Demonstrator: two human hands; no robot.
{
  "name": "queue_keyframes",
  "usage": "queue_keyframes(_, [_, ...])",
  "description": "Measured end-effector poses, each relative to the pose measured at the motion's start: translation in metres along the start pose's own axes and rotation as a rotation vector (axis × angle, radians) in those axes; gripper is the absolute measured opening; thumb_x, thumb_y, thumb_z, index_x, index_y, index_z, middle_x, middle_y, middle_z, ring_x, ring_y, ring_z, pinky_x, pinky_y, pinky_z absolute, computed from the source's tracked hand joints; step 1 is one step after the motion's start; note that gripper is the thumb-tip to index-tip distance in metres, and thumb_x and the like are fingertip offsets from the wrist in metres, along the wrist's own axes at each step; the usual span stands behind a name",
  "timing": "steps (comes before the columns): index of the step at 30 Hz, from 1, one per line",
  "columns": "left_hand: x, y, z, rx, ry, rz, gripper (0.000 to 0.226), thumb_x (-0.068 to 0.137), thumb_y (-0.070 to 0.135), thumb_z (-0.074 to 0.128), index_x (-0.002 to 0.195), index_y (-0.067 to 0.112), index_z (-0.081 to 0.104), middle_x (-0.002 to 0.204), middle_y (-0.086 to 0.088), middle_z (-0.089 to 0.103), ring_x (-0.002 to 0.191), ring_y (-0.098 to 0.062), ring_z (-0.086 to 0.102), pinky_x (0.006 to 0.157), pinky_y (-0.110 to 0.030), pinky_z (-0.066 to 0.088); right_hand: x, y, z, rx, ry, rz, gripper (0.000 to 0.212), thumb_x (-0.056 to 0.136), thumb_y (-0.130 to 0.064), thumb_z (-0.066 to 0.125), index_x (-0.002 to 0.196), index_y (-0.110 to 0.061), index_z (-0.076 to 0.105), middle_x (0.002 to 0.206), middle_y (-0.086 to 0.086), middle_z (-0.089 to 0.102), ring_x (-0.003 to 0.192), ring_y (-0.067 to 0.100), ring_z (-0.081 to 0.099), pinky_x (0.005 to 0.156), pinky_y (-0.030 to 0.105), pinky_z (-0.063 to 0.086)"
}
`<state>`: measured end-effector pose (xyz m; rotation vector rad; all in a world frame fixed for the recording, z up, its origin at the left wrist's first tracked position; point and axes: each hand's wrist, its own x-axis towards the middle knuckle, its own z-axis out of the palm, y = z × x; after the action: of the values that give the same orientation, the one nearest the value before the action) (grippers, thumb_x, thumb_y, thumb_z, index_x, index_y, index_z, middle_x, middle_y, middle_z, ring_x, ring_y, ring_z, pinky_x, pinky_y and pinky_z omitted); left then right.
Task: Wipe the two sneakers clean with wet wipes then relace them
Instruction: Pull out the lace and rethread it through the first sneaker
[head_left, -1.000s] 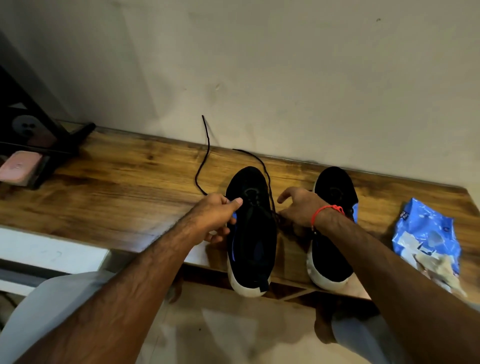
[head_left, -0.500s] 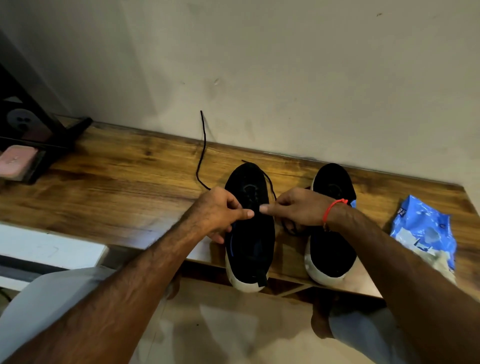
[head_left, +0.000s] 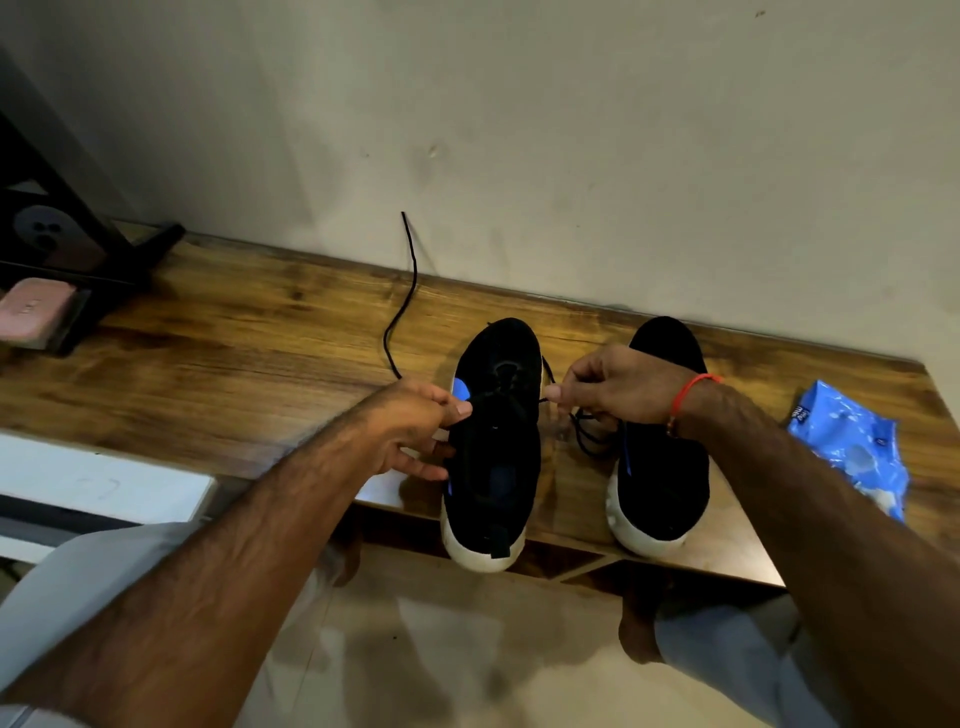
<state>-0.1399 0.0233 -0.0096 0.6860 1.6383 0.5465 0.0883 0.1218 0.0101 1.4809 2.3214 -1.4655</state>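
Observation:
Two black sneakers with white soles stand side by side on a wooden table (head_left: 218, 364), heels over its front edge. My left hand (head_left: 415, 426) pinches the left side of the left sneaker (head_left: 493, 441) at its lacing area. My right hand (head_left: 608, 387) pinches a black lace (head_left: 402, 312) just right of that sneaker's eyelets. The lace's long free end trails back over the table and up the wall; a loop of it lies between the shoes. My right wrist covers part of the right sneaker (head_left: 665, 467).
A blue wet wipes pack (head_left: 852, 441) lies at the table's right end. A black stand (head_left: 78, 244) and a pink object (head_left: 34, 306) sit at the far left. A plain wall backs the table. My knees and a tiled floor show below.
My right hand lifted off the table, met my left hand over the left sneaker, then drew a little to the right with the lace. The far lace loop has shortened.

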Motion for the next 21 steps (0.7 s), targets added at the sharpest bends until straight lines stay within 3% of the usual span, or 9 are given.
queue_keyframes(4, [0.005,-0.002,0.000,-0.079,-0.029,-0.054,0.021,0.098,0.024,0.068,0.115,0.012,0.069,0.112,-0.006,0.074,0.081,-0.019,0.076,0.056,-0.032,0.060,-0.001,0.000,-0.001,-0.060,0.017,0.006,0.034,0.091,-0.047,0.064,0.076,-0.018,0.072,0.047,-0.011,0.051,0.048,0.007,0.046,0.057,0.027,0.042])
queue_keyframes(13, [0.011,-0.007,-0.004,-0.086,-0.036,-0.062,0.021,0.099,0.023,0.066,0.120,0.020,0.067,0.111,-0.002,0.075,0.084,-0.019,0.078,0.061,-0.031,0.056,0.001,0.006,-0.001,0.025,0.011,0.006,0.032,0.091,-0.047,0.065,0.070,-0.024,0.074,0.055,-0.004,0.046,0.055,0.017,0.041,0.060,0.033,0.038])
queue_keyframes(18, [0.008,-0.006,-0.005,-0.046,-0.046,-0.048,0.019,0.101,0.026,0.063,0.119,0.025,0.068,0.115,0.002,0.073,0.077,-0.013,0.077,0.060,-0.030,0.056,-0.003,0.003,-0.013,-0.168,0.021,-0.009,0.023,0.087,-0.042,0.071,0.090,-0.019,0.074,0.072,-0.008,0.066,0.069,0.009,0.058,0.065,0.025,0.046])
queue_keyframes(19, [0.007,-0.005,-0.005,-0.031,-0.042,-0.042,0.018,0.101,0.027,0.063,0.118,0.025,0.068,0.114,0.003,0.073,0.077,-0.013,0.076,0.060,-0.030,0.056,-0.007,0.001,-0.018,-0.110,0.041,-0.009,0.024,0.087,-0.039,0.072,0.095,-0.016,0.073,0.070,-0.006,0.063,0.065,0.010,0.055,0.062,0.024,0.044])
queue_keyframes(21, [0.002,-0.003,-0.003,0.033,-0.020,-0.010,0.016,0.099,0.031,0.065,0.113,0.025,0.070,0.111,0.004,0.074,0.076,-0.012,0.073,0.062,-0.029,0.054,-0.014,-0.003,-0.027,0.266,0.070,-0.031,0.028,0.086,-0.029,0.073,0.102,-0.007,0.069,0.068,0.000,0.056,0.057,0.013,0.049,0.054,0.024,0.041])
